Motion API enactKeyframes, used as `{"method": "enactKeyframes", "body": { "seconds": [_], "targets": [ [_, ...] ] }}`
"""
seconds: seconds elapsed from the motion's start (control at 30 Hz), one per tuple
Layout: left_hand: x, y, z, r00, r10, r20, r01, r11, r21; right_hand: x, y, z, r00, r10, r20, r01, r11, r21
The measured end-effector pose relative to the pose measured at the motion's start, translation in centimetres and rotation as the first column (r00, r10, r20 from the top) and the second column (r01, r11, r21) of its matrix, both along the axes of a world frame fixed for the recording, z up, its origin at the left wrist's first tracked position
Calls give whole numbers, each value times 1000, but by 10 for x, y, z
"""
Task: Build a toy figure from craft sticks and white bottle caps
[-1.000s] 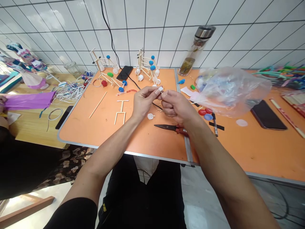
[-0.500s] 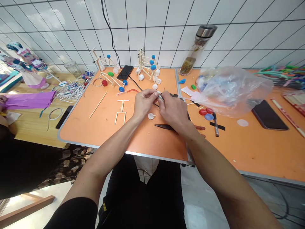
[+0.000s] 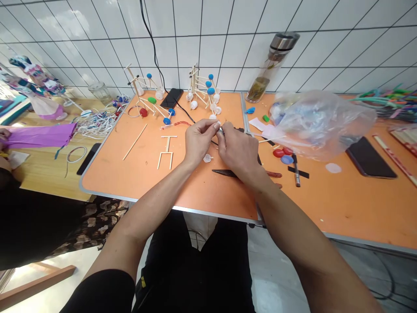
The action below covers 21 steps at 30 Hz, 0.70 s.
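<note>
My left hand (image 3: 199, 142) is closed in a pinch, its thumb and fingertip meeting the fingers of my right hand (image 3: 239, 150). My right hand is curled shut around a small silvery piece, mostly hidden. What my left fingers pinch is too small to make out. Just below the hands lies a clear round disc (image 3: 207, 158) with a short stick end. Pliers (image 3: 224, 172) with dark jaws and reddish handles lie partly under my right wrist. To the left are a flat frame of thin sticks (image 3: 167, 144) and a loose wooden stick (image 3: 135, 141).
Two stick models (image 3: 194, 84) with coloured caps stand by the tiled wall, near a phone (image 3: 172, 98). A tall tea bottle (image 3: 272, 65), a plastic bag (image 3: 319, 124), red caps (image 3: 278, 153), a marker (image 3: 296, 170) and another phone (image 3: 371, 157) are rightward. Another person's hand (image 3: 4, 134) shows far left.
Both hands stay together over nearly the same spot, with only slight finger movement. The view has shifted a little; the objects on the table lie as before.
</note>
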<state>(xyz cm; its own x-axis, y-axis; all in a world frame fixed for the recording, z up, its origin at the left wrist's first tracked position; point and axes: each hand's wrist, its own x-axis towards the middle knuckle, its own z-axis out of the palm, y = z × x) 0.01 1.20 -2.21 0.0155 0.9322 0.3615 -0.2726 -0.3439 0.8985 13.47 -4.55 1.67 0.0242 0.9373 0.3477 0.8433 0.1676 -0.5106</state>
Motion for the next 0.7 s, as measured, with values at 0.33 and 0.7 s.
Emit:
{"method": "enactKeyframes", "body": {
  "seconds": [0.33,0.7],
  "targets": [
    [-4,-7,18,985,-137,105,135,991,25,30,10,30,433,129,-892,-700,671,-243],
    [-3,3,3,996,-83,29,85,992,-98,10,7,7,842,88,-532,-233,949,-213]
  ]
}}
